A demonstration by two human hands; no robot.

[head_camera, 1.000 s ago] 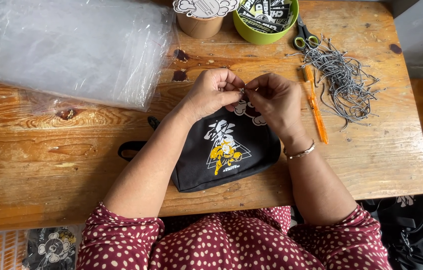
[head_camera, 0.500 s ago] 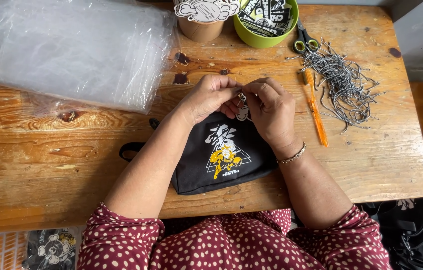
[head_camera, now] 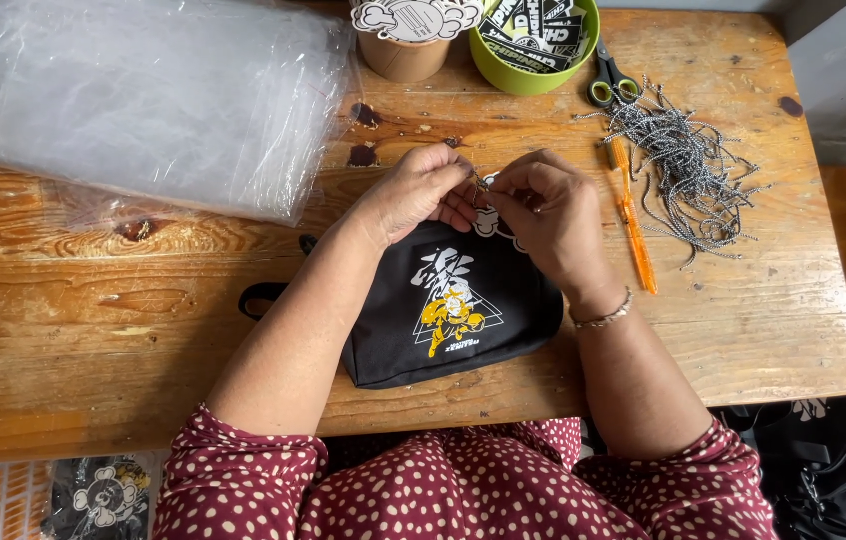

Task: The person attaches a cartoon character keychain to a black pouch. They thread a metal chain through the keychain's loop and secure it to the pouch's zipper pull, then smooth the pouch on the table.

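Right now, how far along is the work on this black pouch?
Done, by the look of it: the black pouch lies flat on the wooden table. In hand: the left hand and right hand pinch something small at its top edge, beside a white tag; what it is cannot be told. Left: a pile of cords, a bowl of tags and a stack of clear bags sit unused.

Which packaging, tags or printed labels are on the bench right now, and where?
Clear plastic bags: flat stack, far left of the table.
Printed cards: black and white, standing in a green bowl, far centre.
Die-cut tag: white, cloud-shaped, on a brown cup.
Pouch: black, yellow-white print, beneath both hands.
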